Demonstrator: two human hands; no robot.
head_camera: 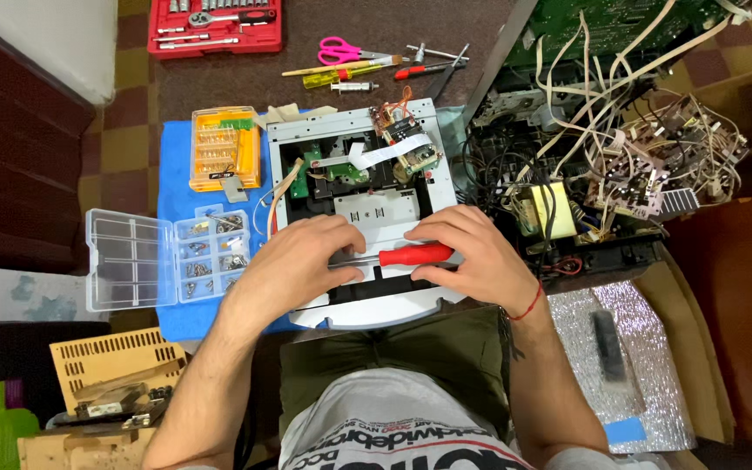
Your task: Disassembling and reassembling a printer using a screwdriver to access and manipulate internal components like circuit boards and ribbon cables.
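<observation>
Red plastic-handled screwdriver lies crosswise under your fingertips, long axis left-right, handle toward your right hand, steel shaft under your left hand. Both hands curl closed around it, right nearer the grip. Just beyond your fingers: white metal disc-drive chassis. Further out, pink-handled scissors.

Even, fairly bright indoor light falls from above, and both hands, the left hand and the right hand, look crisp with soft shadows beneath them. Right of the hands, silver foil glints. Edges bow slightly; the far corners darken.
</observation>
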